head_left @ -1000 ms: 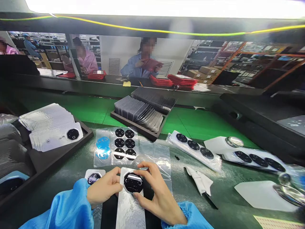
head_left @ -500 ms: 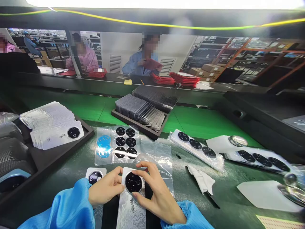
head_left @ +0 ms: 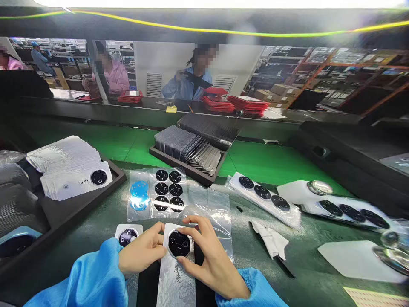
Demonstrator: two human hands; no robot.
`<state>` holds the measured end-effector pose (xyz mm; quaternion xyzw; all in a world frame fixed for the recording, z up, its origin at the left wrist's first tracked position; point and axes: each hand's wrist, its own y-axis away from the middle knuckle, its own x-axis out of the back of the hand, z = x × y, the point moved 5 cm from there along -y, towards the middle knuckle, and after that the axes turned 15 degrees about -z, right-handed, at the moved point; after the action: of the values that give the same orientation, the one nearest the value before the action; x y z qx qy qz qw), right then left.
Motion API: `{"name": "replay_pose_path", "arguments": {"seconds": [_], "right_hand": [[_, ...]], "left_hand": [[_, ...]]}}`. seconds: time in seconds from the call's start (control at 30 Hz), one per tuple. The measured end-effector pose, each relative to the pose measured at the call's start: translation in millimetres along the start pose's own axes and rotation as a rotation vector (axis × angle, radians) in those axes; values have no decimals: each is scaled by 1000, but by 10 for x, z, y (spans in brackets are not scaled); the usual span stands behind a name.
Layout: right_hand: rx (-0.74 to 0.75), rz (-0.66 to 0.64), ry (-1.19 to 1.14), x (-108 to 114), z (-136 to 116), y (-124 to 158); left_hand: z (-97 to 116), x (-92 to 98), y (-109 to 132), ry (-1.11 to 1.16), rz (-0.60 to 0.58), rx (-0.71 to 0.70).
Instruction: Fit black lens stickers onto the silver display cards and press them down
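My left hand [head_left: 140,249] and my right hand [head_left: 207,256] meet over a silver patterned card [head_left: 175,283] lying on the green bench mat. A black octagonal piece [head_left: 179,243] sits at the card's upper end. My left fingertips press the card's left edge, while my right fingers and thumb span the octagon. Just left of my left hand lies a smaller card with a round dark lens [head_left: 128,236]. Beyond my hands, a clear film sheet [head_left: 168,192] carries several black octagons and blue film pieces [head_left: 139,196].
A dark tray [head_left: 118,179] at left holds stacked white cards. Behind, a dark tray [head_left: 185,164] holds upright grey sheets. Film strips of black octagons [head_left: 263,198], a folded white cloth [head_left: 270,239] and white pads lie at right. Co-workers sit across the bench with red stacks.
The bright glare across the black octagon has gone. My right fingers have shifted slightly around it. The co-worker opposite now holds a dark sheet instead of a red stack.
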<state>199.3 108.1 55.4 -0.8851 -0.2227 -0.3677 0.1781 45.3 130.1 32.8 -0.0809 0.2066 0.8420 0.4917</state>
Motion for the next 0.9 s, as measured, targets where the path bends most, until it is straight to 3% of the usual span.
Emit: {"name": "replay_pose_path", "arguments": {"seconds": [0.9], "right_hand": [[-21,-17,11,-19,0,1]], "left_hand": [[2,-4,17,-66,10,10]]}}
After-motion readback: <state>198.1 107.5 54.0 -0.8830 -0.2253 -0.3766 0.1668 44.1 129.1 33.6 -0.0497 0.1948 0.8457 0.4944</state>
